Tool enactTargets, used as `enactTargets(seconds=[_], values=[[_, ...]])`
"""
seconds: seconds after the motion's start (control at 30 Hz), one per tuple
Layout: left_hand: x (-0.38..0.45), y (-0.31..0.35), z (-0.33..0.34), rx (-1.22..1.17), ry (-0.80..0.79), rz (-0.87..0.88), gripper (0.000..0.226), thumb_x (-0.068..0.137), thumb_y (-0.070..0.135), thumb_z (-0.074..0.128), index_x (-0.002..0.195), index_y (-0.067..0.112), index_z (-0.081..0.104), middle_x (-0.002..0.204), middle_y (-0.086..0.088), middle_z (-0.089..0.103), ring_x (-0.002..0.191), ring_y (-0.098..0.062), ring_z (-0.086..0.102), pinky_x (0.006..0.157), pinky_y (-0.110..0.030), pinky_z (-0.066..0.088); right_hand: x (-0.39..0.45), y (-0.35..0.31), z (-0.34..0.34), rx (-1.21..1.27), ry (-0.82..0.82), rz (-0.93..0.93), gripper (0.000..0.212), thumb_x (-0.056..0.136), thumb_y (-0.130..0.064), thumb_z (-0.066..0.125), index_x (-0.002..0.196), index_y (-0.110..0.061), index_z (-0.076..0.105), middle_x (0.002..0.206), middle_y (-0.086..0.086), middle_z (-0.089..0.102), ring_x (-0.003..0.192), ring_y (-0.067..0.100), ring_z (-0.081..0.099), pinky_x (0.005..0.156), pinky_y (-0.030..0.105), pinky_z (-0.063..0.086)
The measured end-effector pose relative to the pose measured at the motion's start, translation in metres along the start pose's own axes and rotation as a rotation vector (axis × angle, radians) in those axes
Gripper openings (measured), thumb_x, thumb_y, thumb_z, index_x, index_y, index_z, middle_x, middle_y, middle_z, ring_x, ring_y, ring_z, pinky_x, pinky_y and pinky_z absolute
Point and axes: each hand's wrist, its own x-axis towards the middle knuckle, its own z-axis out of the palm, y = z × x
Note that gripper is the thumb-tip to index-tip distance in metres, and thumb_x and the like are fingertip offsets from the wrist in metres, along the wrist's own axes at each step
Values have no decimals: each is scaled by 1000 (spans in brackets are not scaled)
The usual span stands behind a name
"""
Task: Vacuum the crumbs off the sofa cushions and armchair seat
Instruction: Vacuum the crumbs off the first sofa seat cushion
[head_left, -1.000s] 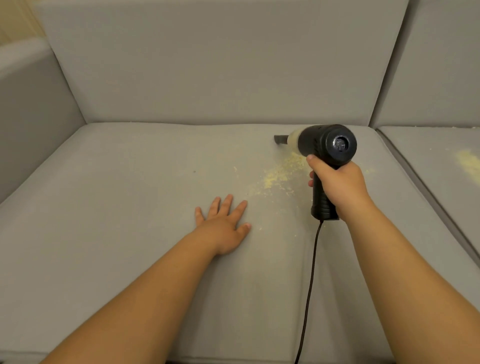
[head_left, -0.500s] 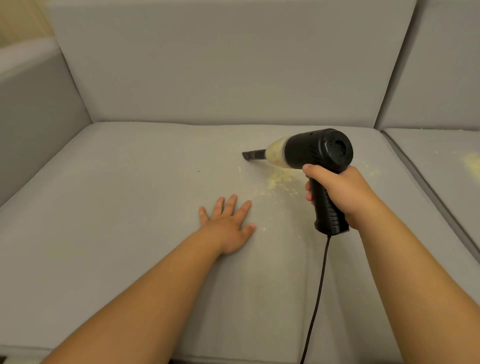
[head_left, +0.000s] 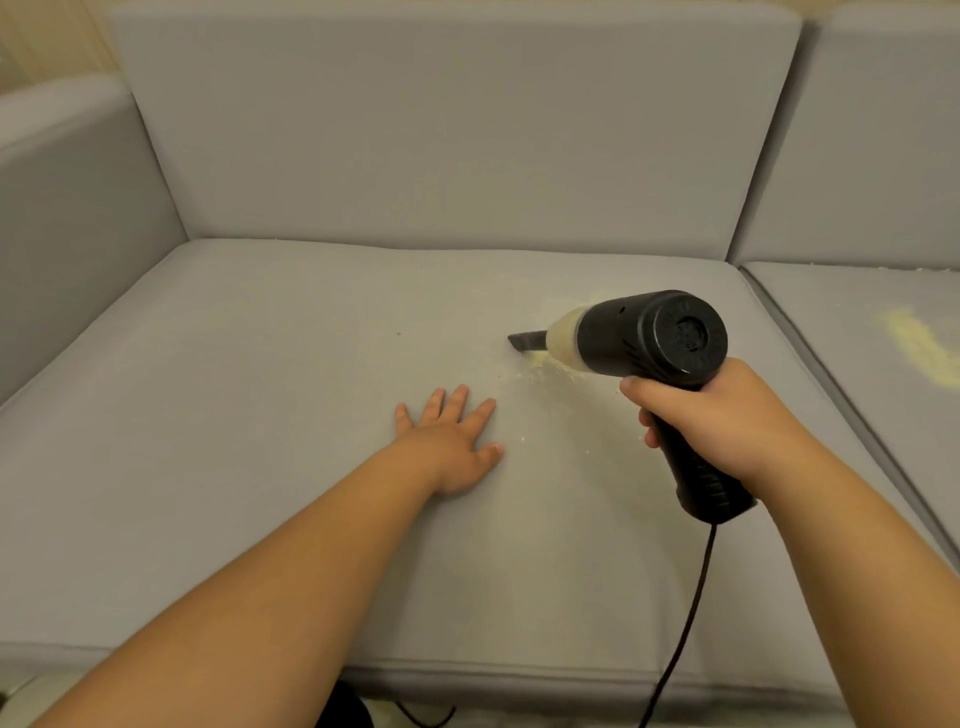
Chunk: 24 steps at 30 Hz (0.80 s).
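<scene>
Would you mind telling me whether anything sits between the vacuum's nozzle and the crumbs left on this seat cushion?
Nothing visible does. The nozzle already sits at the crumbs, and the left hand lies flat on the seat cushion, off to the side.

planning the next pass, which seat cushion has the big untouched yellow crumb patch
The right-hand seat cushion: its crumb patch lies far from the vacuum.
</scene>
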Motion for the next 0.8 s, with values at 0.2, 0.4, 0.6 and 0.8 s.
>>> enactTargets(seconds=[0.2,0.4,0.6,0.8], values=[[-18,-13,-1,30,-18,-54,75,101,72,24,162,46,-11,171,9,-21,159,-24,-15,122,-68,-3,-28,-4,-27,-24,-119,3,21,90,-31,75,97,-11,72,76,9,76,67,22,76,78,45,62],[-29,-21,-2,-15,-24,-97,76,101,72,27,163,45,-8,172,7,-19,159,-24,-12,122,-68,2,-37,-7,-24,-120,-5,-4,25,91,-36,75,86,-12,73,68,0,76,59,9,72,64,30,50],[-34,-10,1,-30,-63,-57,75,101,72,27,162,46,-8,172,8,-20,159,-23,-13,123,-67,4,-44,-4,-28,-101,-95,-47,21,90,-31,76,88,-10,72,75,6,77,63,14,75,67,32,53],[-30,6,-1,-42,-82,-93,73,101,72,23,162,47,-8,172,8,-19,159,-24,-13,122,-69,7,-45,5,-42,-105,-146,-45,22,92,-30,73,83,-10,71,69,6,75,57,12,71,67,33,53]])
